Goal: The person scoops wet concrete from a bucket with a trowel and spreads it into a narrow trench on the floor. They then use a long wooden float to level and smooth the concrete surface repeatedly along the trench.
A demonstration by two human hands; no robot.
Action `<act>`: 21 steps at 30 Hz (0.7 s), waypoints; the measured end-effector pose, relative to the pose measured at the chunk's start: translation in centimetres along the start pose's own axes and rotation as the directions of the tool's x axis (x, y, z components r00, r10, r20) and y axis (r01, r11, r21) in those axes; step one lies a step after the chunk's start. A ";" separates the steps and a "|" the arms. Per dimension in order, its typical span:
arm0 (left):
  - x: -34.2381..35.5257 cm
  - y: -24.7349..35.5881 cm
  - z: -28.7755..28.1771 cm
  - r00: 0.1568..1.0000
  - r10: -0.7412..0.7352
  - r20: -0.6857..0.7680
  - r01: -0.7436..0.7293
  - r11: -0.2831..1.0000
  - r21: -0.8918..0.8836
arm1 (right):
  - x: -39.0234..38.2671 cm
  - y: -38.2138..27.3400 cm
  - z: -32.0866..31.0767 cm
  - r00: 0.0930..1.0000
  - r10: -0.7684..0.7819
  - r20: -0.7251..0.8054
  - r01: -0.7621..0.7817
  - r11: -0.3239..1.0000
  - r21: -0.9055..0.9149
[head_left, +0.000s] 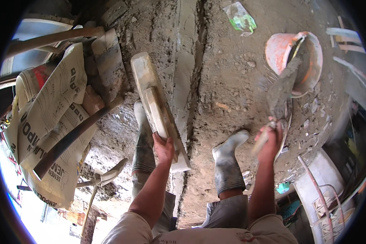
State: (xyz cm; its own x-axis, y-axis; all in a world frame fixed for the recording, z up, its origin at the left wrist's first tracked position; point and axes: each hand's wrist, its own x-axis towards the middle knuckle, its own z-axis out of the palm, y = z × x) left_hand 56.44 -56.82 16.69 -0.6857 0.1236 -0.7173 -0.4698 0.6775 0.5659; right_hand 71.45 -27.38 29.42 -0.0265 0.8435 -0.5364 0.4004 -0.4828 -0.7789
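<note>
My left hand (164, 149) is closed round the raised grip of a long wooden float (142, 67), held slanting over the ground. In my right hand (271, 140) is the handle of a trowel (284, 87) with a mortar-smeared blade. That blade points away from me, and its tip overlaps the mouth of a tipped, orange-stained bucket (275, 49); whether they touch I cannot tell. Grey residue coats the bucket's inside. A smooth grey cement strip (184, 61) runs away from me beside a dark groove, partly behind the float.
Rubber boots (227, 152) on my feet stand either side of the strip. Paper cement sacks (55, 122) and long wooden tool handles (79, 134) lie at left. A green-and-clear plastic packet (240, 18) lies far ahead. Metal rods (315, 187) and a pale panel stand at right.
</note>
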 end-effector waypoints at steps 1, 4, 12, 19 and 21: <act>0.1 -0.4 0.1 1.000 -0.012 -0.006 0.012 1.000 0.008 | -0.8 1.0 1.5 0.999 -0.007 0.035 0.005 0.999 0.049; 0.2 -1.0 -0.4 0.999 -0.045 -0.024 0.046 0.999 0.013 | -2.8 3.9 6.2 0.991 -0.033 0.133 0.013 0.989 0.148; 0.1 0.8 -1.2 0.995 -0.098 0.025 0.098 0.995 -0.009 | -2.2 13.2 15.1 0.955 -0.221 0.199 0.230 0.973 -0.025; 0.2 1.2 -1.7 0.997 -0.076 0.016 0.077 0.996 -0.047 | 0.7 16.6 14.6 0.951 -0.148 0.270 0.293 0.706 -0.645; 0.4 0.8 -2.2 0.998 -0.065 0.010 0.065 0.998 0.007 | 1.2 16.3 12.9 0.934 -0.177 0.311 0.347 0.662 -0.664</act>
State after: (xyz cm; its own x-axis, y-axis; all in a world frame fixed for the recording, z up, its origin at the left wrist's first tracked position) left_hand 54.58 -57.81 17.77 -0.6477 0.0865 -0.7570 -0.5096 0.6894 0.5149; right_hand 66.11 -37.31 11.89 -0.3808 0.7998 -0.4640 0.8643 0.1296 -0.4860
